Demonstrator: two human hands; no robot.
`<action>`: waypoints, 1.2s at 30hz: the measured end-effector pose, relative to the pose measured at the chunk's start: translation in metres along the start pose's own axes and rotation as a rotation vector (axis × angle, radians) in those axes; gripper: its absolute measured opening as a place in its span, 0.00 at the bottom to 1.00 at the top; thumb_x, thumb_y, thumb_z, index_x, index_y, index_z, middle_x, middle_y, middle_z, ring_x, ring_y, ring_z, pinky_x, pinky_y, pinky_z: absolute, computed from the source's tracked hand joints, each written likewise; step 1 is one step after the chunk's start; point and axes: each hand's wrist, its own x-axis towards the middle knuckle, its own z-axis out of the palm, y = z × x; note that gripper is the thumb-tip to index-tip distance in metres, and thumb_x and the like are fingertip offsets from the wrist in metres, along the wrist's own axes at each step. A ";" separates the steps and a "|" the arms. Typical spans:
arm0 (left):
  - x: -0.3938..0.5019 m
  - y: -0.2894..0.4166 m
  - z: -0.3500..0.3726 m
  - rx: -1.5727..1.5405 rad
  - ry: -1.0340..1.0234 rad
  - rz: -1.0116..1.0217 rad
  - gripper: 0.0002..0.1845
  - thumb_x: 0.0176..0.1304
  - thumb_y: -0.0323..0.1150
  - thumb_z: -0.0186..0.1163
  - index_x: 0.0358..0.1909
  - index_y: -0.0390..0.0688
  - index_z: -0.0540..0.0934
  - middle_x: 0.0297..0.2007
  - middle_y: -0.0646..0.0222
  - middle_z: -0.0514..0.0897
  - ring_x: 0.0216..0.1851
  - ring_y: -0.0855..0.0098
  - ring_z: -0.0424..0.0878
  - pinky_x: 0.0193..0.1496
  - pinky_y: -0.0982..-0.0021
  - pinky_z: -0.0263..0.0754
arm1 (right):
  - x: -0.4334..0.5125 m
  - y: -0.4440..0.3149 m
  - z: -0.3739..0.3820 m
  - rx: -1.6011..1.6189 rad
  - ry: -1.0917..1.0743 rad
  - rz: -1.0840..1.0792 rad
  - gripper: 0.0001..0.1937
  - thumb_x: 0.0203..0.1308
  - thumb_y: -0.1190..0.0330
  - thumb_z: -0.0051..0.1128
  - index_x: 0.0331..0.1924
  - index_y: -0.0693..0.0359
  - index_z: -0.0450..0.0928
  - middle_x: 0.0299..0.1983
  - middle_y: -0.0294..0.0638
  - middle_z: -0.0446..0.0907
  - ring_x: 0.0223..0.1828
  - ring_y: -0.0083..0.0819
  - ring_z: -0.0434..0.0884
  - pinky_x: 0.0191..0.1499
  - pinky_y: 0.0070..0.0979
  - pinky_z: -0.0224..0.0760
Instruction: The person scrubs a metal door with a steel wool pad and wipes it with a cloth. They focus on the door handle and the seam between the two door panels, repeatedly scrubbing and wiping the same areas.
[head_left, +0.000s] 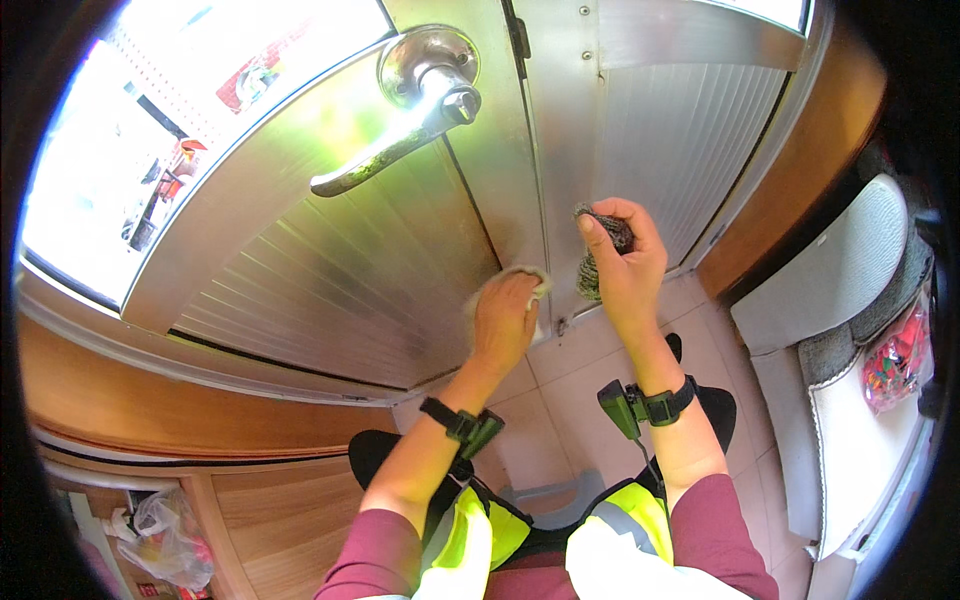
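My left hand (504, 319) presses a pale cloth (541, 285) against the lower part of a metal door panel (360, 300), near the seam between the two door leaves. Raised in front of the right leaf (675, 127), my right hand (626, 247) grips a dark grey, coarse scrubbing pad or cloth (589, 277), which hangs partly below the fingers. The right hand's pad looks apart from the door, though the gap is hard to judge. A shiny lever door handle (397, 146) sits above and left of both hands.
Beige floor tiles (555, 420) lie under the door. At the right stands a grey padded seat (825, 270) with a clear bag of colourful items (896, 360). A wooden cabinet (292, 525) and a plastic bag (169, 540) are at the lower left. Glass fills the door's upper left.
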 end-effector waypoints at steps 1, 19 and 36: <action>-0.002 0.005 -0.003 -0.146 0.011 -0.165 0.15 0.56 0.24 0.60 0.48 0.37 0.80 0.49 0.58 0.82 0.51 0.59 0.80 0.53 0.65 0.75 | 0.000 0.001 0.003 0.053 -0.018 0.024 0.12 0.57 0.74 0.68 0.44 0.63 0.79 0.38 0.32 0.80 0.36 0.21 0.77 0.41 0.20 0.70; 0.041 0.052 -0.091 -0.723 0.080 -0.298 0.15 0.62 0.29 0.69 0.51 0.42 0.84 0.44 0.68 0.77 0.41 0.78 0.78 0.41 0.77 0.74 | -0.018 -0.016 0.009 0.776 -0.549 0.676 0.09 0.64 0.72 0.51 0.46 0.58 0.69 0.38 0.39 0.78 0.35 0.27 0.80 0.33 0.22 0.76; 0.004 0.020 -0.072 -0.919 0.260 -0.811 0.16 0.64 0.37 0.70 0.49 0.41 0.82 0.37 0.72 0.82 0.40 0.77 0.81 0.44 0.74 0.73 | -0.017 0.014 0.032 -0.031 -0.014 -0.108 0.10 0.59 0.72 0.68 0.42 0.64 0.78 0.36 0.41 0.79 0.36 0.31 0.78 0.43 0.26 0.72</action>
